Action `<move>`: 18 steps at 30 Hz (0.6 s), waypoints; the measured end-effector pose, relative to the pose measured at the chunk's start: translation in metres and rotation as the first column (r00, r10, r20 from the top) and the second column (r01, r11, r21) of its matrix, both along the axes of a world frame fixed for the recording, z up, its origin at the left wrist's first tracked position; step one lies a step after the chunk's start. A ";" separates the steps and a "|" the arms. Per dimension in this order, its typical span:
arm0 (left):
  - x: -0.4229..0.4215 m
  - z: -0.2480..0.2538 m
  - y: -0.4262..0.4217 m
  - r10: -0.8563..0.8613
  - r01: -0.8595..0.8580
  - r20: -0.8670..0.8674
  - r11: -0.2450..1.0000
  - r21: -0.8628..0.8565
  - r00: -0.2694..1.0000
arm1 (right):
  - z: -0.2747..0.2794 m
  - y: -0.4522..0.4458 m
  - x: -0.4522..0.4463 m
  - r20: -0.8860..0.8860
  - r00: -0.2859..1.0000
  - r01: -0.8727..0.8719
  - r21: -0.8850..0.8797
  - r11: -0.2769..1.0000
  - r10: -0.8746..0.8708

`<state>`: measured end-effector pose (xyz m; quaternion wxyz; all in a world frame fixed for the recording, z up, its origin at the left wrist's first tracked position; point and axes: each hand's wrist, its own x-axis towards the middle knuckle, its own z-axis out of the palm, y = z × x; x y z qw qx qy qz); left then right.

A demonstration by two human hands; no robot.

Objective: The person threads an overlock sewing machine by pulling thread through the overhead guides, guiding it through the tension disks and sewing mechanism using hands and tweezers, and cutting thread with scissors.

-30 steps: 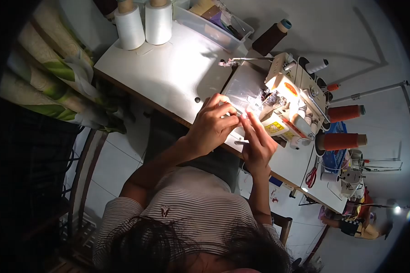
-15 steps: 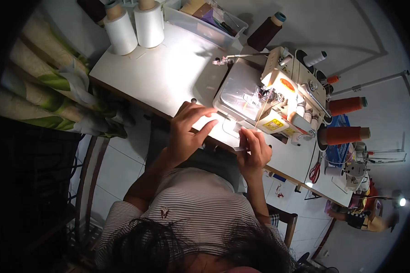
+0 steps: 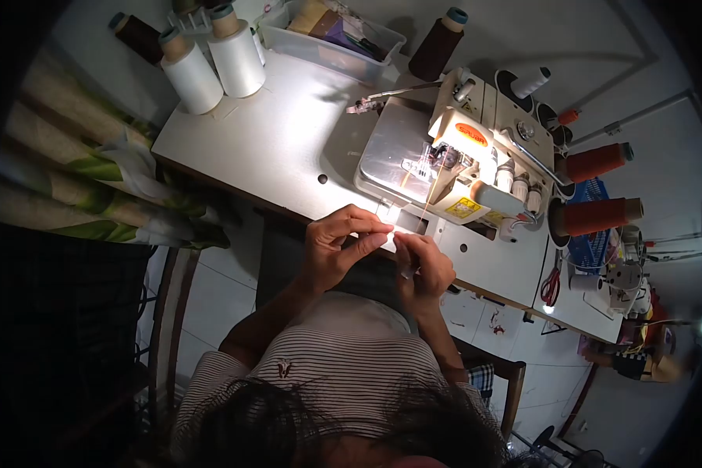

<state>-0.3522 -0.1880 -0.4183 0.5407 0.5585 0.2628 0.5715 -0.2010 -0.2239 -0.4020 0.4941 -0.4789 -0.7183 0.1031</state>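
My left hand (image 3: 345, 248) is closed in front of the sewing machine, thumb and forefinger pinched at the tips; anything between them is too small to name. Close beside it, my right hand (image 3: 427, 273) is closed too, its fingertips almost touching the left ones. A thin orange thread (image 3: 430, 193) runs down from the machine's needle area to the right fingers. A small shiny piece (image 3: 406, 270) shows under those fingers; its kind is unclear. The white sewing machine (image 3: 454, 129), with a flat metal bed plate (image 3: 394, 148), stands just beyond both hands.
White thread cones (image 3: 191, 82) and a clear plastic bin (image 3: 327, 43) stand at the back. Orange thread cones (image 3: 600, 216) and red-handled scissors (image 3: 551, 288) are on the right. Another person (image 3: 651, 363) is at the far right. A patterned curtain (image 3: 93, 171) hangs left.
My left hand has moved right and down, its spread fingers closing into a pinch. My right hand has shifted slightly left and down, bringing the fingertips together. The view has tilted a little.
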 end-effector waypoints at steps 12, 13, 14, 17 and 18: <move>-0.001 0.005 -0.002 -0.113 0.150 0.159 0.957 -0.247 0.981 | -0.004 0.000 -0.014 -0.309 0.951 -0.017 -0.162 0.987 -0.034; -0.001 0.004 -0.001 -0.111 0.149 0.160 0.958 -0.246 0.981 | -0.006 0.001 -0.014 -0.315 0.947 0.006 -0.181 0.983 -0.064; -0.001 0.003 0.001 -0.102 0.134 0.151 0.966 -0.221 0.983 | -0.007 0.002 -0.015 -0.320 0.943 0.029 -0.201 0.979 -0.093; 0.001 -0.001 0.005 -0.080 0.104 0.137 0.979 -0.177 0.987 | -0.005 0.005 -0.017 -0.319 0.946 0.010 -0.144 0.989 -0.056; 0.002 -0.002 0.006 -0.069 0.089 0.131 0.984 -0.157 0.989 | -0.006 0.006 -0.016 -0.319 0.946 0.008 -0.145 0.989 -0.055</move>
